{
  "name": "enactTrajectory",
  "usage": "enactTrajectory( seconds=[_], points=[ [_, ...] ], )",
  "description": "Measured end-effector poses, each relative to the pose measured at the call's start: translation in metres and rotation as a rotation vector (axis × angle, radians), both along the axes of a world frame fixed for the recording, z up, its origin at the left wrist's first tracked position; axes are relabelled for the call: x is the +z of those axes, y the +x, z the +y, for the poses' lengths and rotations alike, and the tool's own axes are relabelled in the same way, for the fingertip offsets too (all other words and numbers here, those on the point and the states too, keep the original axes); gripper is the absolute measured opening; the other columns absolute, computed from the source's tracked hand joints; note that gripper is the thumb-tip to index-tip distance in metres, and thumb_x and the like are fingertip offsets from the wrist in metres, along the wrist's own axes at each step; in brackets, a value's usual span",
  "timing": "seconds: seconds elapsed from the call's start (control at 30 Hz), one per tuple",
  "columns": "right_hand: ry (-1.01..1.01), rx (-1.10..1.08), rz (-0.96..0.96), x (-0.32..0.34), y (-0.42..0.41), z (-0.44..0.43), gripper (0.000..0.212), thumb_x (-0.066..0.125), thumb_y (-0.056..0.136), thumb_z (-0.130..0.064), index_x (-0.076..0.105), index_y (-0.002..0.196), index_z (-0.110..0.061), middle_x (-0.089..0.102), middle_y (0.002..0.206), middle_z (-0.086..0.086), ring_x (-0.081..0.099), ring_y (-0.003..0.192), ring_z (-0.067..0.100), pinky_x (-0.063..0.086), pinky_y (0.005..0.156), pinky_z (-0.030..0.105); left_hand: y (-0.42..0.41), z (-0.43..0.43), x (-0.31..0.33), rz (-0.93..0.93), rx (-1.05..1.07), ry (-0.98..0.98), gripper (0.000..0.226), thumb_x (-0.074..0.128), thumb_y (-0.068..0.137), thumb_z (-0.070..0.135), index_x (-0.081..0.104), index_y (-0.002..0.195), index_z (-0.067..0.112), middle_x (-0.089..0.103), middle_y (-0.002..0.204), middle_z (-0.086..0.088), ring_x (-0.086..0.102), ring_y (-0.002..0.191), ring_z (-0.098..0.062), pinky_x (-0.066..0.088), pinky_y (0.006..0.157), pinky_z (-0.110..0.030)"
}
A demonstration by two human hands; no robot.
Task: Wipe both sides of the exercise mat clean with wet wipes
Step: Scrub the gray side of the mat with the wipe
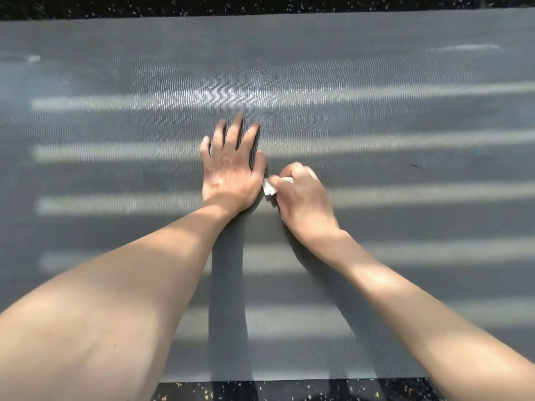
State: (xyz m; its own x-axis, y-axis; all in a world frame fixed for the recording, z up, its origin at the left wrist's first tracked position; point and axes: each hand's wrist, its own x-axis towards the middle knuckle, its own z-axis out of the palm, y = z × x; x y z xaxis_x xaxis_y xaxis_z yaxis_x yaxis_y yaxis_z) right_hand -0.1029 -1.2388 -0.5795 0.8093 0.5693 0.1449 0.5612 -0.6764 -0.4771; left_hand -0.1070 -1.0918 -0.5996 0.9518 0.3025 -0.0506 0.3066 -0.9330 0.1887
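Note:
A grey exercise mat [390, 175] with a fine wavy texture lies flat and fills most of the head view, crossed by bands of sunlight. My left hand [231, 166] rests palm down on the mat near its middle, fingers spread. Just to its right, my right hand [301, 195] is closed around a small white wet wipe [269, 186], pressing it against the mat. Only a corner of the wipe shows past my thumb and fingers.
Black speckled rubber flooring [289, 2] runs along the mat's far edge and shows again at the near edge [318, 392]. A small dark speck [414, 165] sits on the mat to the right. Pale smudges mark the far left and far right.

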Motion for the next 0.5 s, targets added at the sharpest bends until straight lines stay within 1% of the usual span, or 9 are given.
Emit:
enactTrajectory(
  seconds=[0.07, 0.1, 0.13, 0.2, 0.23, 0.3, 0.37, 0.4, 0.5],
  points=[
    [0.026, 0.025, 0.007, -0.002, -0.027, -0.020, 0.014, 0.053, 0.080, -0.004, 0.067, 0.082, -0.004, 0.056, 0.085, 0.013, 0.052, 0.072, 0.031, 0.045, 0.053, 0.032, -0.001, 0.000, -0.001, -0.006, 0.005, -0.001, 0.058, 0.029, 0.095, 0.043, 0.031, 0.152, 0.031, 0.019, 0.163, 0.002, 0.014, 0.149, -0.024, 0.006, 0.119, -0.045],
    [0.023, 0.039, 0.022, -0.002, -0.044, -0.035, 0.012, 0.059, 0.076, 0.000, 0.066, 0.083, -0.005, 0.055, 0.087, 0.010, 0.051, 0.074, 0.028, 0.046, 0.051, 0.032, 0.000, 0.000, -0.001, 0.001, 0.005, 0.001, 0.057, 0.029, 0.096, 0.043, 0.030, 0.152, 0.031, 0.018, 0.164, 0.002, 0.013, 0.149, -0.024, 0.006, 0.119, -0.045],
    [0.011, 0.066, 0.052, 0.001, -0.061, -0.048, 0.017, 0.062, 0.072, 0.002, 0.065, 0.086, -0.007, 0.052, 0.089, 0.007, 0.048, 0.075, 0.025, 0.046, 0.049, 0.031, 0.000, 0.000, 0.000, 0.014, 0.005, 0.003, 0.057, 0.029, 0.096, 0.043, 0.030, 0.152, 0.031, 0.017, 0.164, 0.002, 0.013, 0.149, -0.024, 0.006, 0.120, -0.045],
    [0.000, 0.143, 0.097, 0.002, -0.077, -0.060, 0.022, 0.064, 0.072, 0.001, 0.060, 0.090, -0.010, 0.048, 0.090, 0.004, 0.042, 0.076, 0.022, 0.046, 0.047, 0.031, 0.001, 0.000, 0.000, 0.020, 0.004, 0.010, 0.056, 0.030, 0.097, 0.042, 0.029, 0.152, 0.031, 0.016, 0.164, 0.002, 0.012, 0.150, -0.024, 0.005, 0.120, -0.045],
    [-0.002, 0.152, 0.105, 0.001, -0.074, -0.058, 0.020, 0.067, 0.072, 0.001, 0.060, 0.088, -0.009, 0.049, 0.088, 0.006, 0.043, 0.076, 0.023, 0.046, 0.046, 0.032, 0.000, 0.000, 0.001, 0.020, 0.006, 0.010, 0.056, 0.030, 0.097, 0.042, 0.029, 0.152, 0.031, 0.016, 0.164, 0.002, 0.012, 0.150, -0.024, 0.006, 0.120, -0.045],
    [-0.008, 0.105, 0.109, 0.005, -0.057, -0.045, 0.016, 0.073, 0.071, 0.004, 0.064, 0.082, -0.005, 0.055, 0.085, 0.010, 0.053, 0.073, 0.028, 0.049, 0.048, 0.035, 0.000, 0.000, 0.001, 0.020, 0.002, 0.005, 0.055, 0.031, 0.098, 0.041, 0.029, 0.152, 0.031, 0.017, 0.164, 0.002, 0.013, 0.150, -0.024, 0.006, 0.120, -0.045],
    [0.044, 0.081, 0.065, 0.005, -0.037, -0.030, 0.008, 0.065, 0.074, 0.004, 0.067, 0.080, -0.002, 0.058, 0.085, 0.013, 0.057, 0.070, 0.031, 0.050, 0.052, 0.035, 0.000, 0.001, 0.001, 0.017, 0.004, 0.002, 0.056, 0.031, 0.098, 0.042, 0.029, 0.152, 0.031, 0.017, 0.164, 0.001, 0.012, 0.150, -0.024, 0.006, 0.120, -0.046],
    [0.059, 0.074, 0.058, 0.006, -0.033, -0.026, 0.008, 0.062, 0.075, 0.003, 0.067, 0.080, -0.001, 0.058, 0.085, 0.013, 0.057, 0.069, 0.032, 0.050, 0.054, 0.035, 0.000, 0.001, 0.001, 0.017, 0.007, 0.001, 0.056, 0.030, 0.097, 0.042, 0.029, 0.152, 0.031, 0.017, 0.164, 0.002, 0.012, 0.150, -0.024, 0.006, 0.120, -0.045],
    [0.037, 0.099, 0.072, 0.004, -0.059, -0.041, 0.008, 0.057, 0.078, 0.001, 0.065, 0.080, -0.002, 0.056, 0.084, 0.010, 0.054, 0.071, 0.030, 0.048, 0.053, 0.035, 0.000, 0.000, 0.000, 0.008, 0.003, 0.005, 0.056, 0.031, 0.097, 0.042, 0.031, 0.152, 0.031, 0.018, 0.164, 0.001, 0.014, 0.149, -0.024, 0.007, 0.119, -0.046]
  ],
)
